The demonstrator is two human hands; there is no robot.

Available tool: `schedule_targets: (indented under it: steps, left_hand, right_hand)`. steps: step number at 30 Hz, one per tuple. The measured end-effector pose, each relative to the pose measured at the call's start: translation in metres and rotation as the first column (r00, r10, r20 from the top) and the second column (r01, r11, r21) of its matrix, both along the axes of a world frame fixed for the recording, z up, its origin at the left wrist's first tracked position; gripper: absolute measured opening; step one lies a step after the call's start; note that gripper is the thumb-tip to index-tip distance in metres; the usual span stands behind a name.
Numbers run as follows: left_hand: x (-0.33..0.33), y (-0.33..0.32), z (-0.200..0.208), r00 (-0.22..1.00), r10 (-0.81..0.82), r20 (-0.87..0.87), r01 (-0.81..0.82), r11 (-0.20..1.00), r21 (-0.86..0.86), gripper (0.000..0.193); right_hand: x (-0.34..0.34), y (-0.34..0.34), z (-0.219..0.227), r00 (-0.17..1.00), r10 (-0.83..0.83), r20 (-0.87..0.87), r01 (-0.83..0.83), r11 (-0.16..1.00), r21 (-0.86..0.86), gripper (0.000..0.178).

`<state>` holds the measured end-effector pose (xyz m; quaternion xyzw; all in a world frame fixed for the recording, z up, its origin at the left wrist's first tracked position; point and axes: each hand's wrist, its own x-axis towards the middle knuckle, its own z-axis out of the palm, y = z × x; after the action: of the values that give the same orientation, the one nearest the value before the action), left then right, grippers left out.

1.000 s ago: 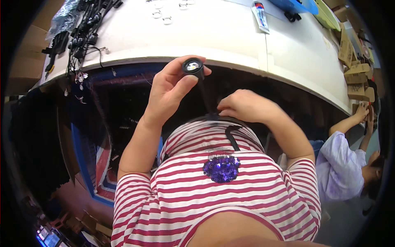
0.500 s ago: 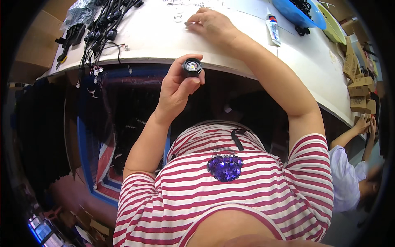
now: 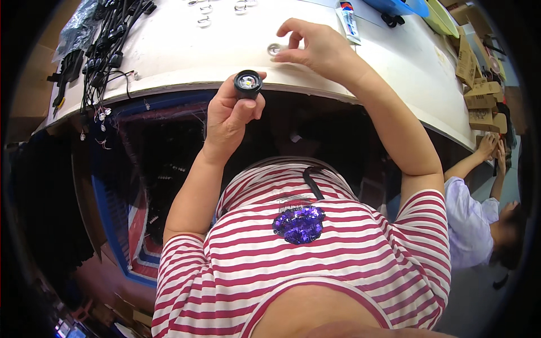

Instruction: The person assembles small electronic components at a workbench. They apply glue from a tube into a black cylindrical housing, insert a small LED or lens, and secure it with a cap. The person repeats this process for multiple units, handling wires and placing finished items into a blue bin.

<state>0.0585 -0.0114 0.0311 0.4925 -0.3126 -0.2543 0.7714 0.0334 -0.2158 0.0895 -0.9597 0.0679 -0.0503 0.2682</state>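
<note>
My left hand (image 3: 228, 115) is wrapped round a black flashlight (image 3: 248, 83). Its round end points up, showing a yellowish LED inside a shiny silver interior. To the right, above the white table, my right hand (image 3: 324, 53) has a small clear disc, like a lens (image 3: 274, 49), at the tips of its thumb and fingers. The disc is apart from the flashlight. More clear rings or lenses (image 3: 204, 22) lie on the table beyond my left hand.
Black cables with small heads (image 3: 107, 50) and a plastic bag (image 3: 76, 28) lie at the left of the white table (image 3: 186, 62). A glue tube (image 3: 348, 23), a blue basin (image 3: 403, 7) and a yellow-green basin (image 3: 441, 21) are at the far right. Cardboard boxes (image 3: 482, 101) stand beside another person (image 3: 470, 219).
My right hand has come back from the row of clear pieces, bringing one disc in its fingertips. My left hand still holds the flashlight upright. The whole view has shifted a little.
</note>
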Motion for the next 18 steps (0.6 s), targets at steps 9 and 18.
schedule_targets:
  steps: [9,18]
  left_hand:
    - [-0.003,-0.005,-0.007,1.0,-0.016,0.001,0.016,0.998,0.059,0.055]
    - [-0.011,-0.018,-0.008,0.992,-0.124,0.007,0.123,0.989,0.08,0.028]
  right_hand:
    - [-0.009,0.005,-0.002,0.989,0.022,0.149,-0.07,0.943,0.326,0.027]
    - [-0.052,0.016,0.03,0.961,0.235,0.145,-0.276,0.782,0.56,0.022]
